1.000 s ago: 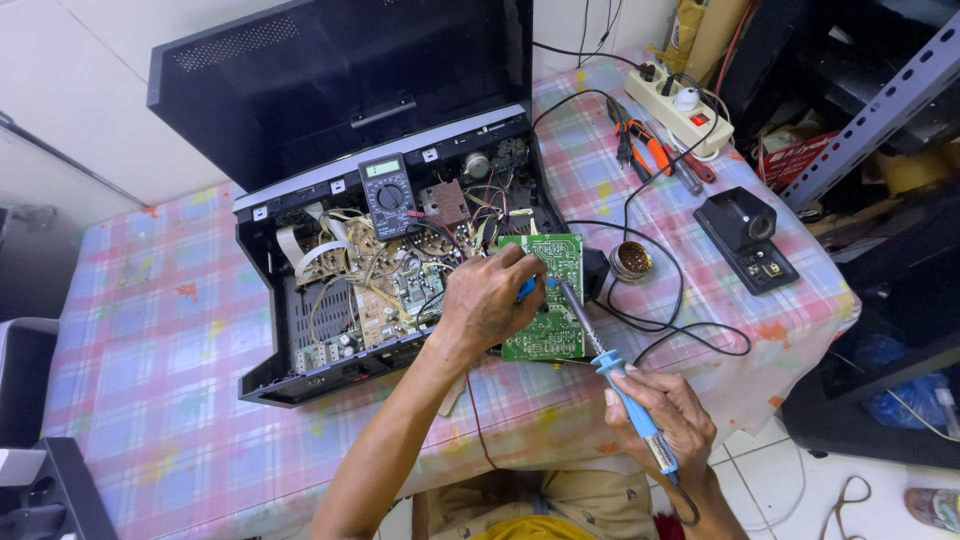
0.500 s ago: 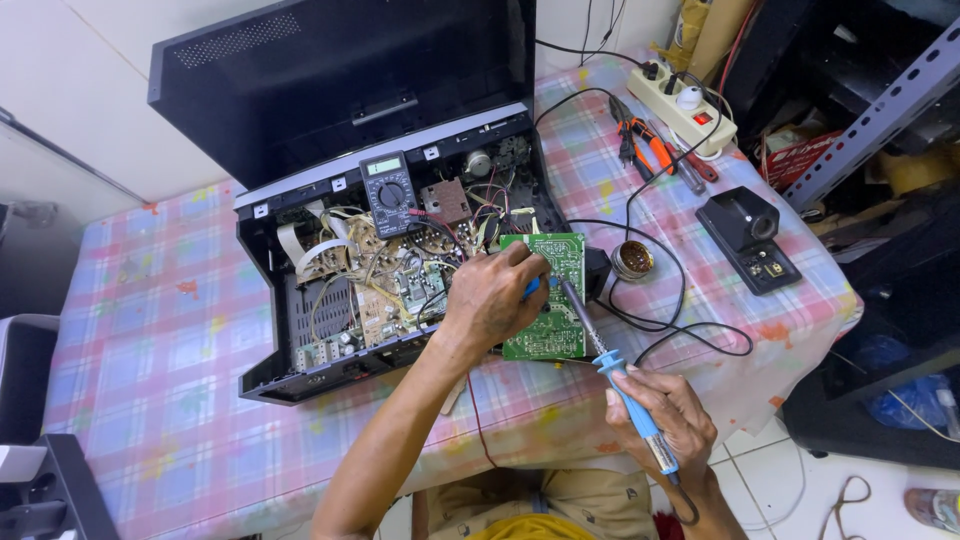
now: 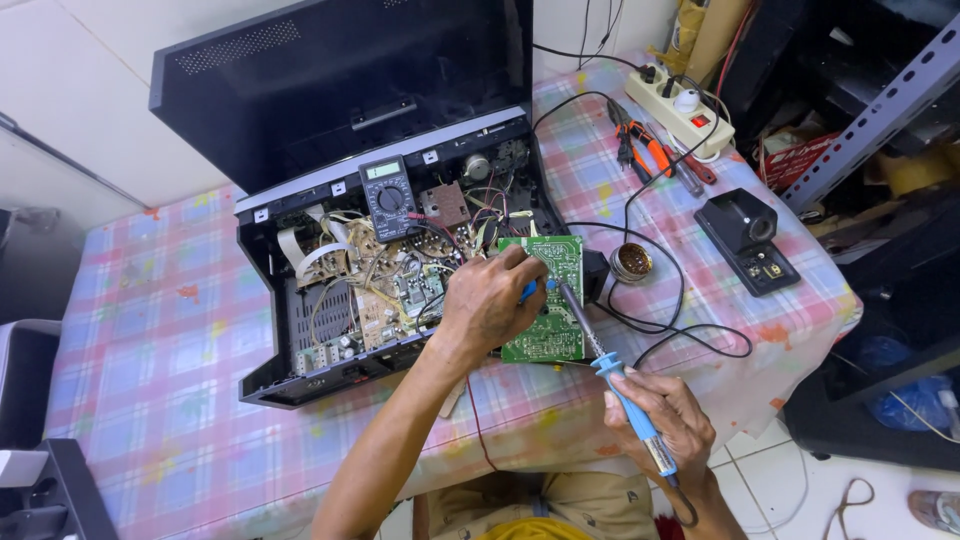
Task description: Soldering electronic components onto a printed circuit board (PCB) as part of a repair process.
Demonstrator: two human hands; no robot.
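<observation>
A green circuit board (image 3: 556, 335) lies tilted at the right edge of an opened black electronics chassis (image 3: 300, 330) full of wires and boards. My left hand (image 3: 490, 300) rests on the green board, fingers pinched on a small blue tool whose shape I cannot make out. My right hand (image 3: 665, 420) grips the blue handle of a soldering iron (image 3: 600, 360); its metal tip points up-left onto the green board, close to my left fingers. A grey multimeter (image 3: 388, 197) sits on the chassis top.
A plaid cloth (image 3: 150, 380) covers the table. A round solder-tip cleaner tin (image 3: 631, 262), a black box (image 3: 747, 240), orange-handled pliers (image 3: 650, 155) and a white power strip (image 3: 680, 110) lie to the right. The black lid (image 3: 340, 80) stands open behind. Shelving stands at far right.
Almost nothing differs. Both hands hold the same spots on the green board and the soldering iron; only the view has shifted slightly.
</observation>
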